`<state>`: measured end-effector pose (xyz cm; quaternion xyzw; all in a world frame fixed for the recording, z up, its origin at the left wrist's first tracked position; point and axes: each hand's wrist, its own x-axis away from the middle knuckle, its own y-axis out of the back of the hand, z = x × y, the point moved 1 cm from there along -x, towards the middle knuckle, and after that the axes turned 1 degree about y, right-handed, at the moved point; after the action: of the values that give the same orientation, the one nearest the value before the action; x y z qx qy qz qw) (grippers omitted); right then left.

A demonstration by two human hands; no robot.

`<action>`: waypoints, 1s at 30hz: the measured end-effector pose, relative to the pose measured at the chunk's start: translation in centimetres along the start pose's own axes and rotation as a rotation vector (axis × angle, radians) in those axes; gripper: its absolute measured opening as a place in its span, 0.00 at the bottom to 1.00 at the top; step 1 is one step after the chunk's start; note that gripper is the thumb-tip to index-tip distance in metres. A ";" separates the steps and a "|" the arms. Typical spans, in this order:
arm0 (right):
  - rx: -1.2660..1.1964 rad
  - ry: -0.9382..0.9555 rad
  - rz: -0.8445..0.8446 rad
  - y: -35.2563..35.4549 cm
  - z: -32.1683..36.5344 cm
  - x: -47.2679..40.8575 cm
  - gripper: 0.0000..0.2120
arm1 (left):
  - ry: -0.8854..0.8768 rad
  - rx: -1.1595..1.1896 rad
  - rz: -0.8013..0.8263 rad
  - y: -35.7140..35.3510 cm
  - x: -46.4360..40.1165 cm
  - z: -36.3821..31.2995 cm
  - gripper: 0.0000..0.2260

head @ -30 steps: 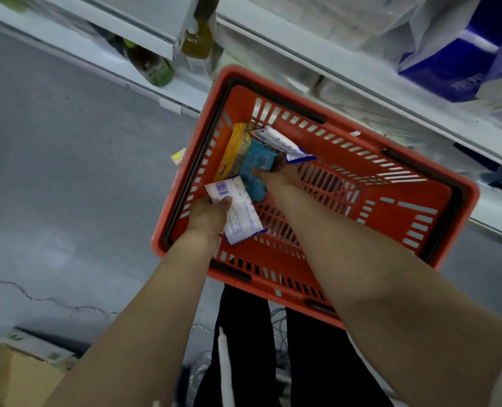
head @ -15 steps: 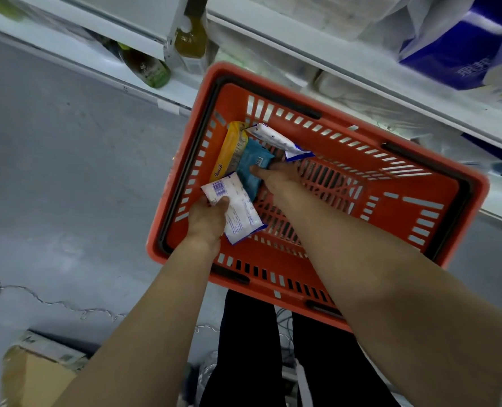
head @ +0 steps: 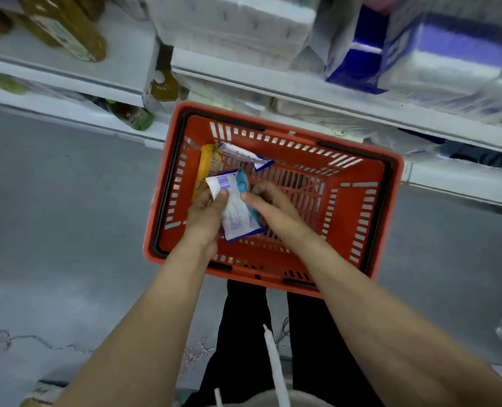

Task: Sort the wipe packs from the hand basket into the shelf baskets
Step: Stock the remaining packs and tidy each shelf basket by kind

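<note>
My left hand (head: 207,210) pinches the white wipe pack (head: 234,210); my right hand (head: 268,201) grips the teal pack (head: 243,183). I should lift both clear of the orange hand basket (head: 390,183) before turning.

One orange hand basket (head: 390,183) holds four wipe packs: two white (head: 235,210), one teal (head: 243,181), one yellow (head: 207,163).

The scene is viewed by one head-worn, wide-angle camera, aimed steeply down and forward; an orange hand basket (head: 273,267) is seen close below, white shelves (head: 273,83) beyond
</note>
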<state>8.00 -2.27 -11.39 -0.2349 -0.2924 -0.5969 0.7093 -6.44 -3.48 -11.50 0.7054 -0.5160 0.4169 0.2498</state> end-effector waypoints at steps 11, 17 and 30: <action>-0.242 0.040 -0.123 9.2 4.4 7.3 0.19 | -0.162 0.087 0.128 -6.8 9.3 -1.1 0.11; -0.452 0.175 -0.168 19.4 4.5 14.5 0.11 | -0.333 0.026 0.141 -15.0 15.9 0.1 0.07; -0.612 0.504 -0.819 53.4 2.2 38.4 0.15 | -0.441 -0.138 0.501 -47.0 31.7 9.4 0.08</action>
<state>64.76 -18.53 17.74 -0.1474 0.0051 -0.9183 0.3673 44.44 -11.20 13.97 0.6114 -0.7418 0.2667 0.0693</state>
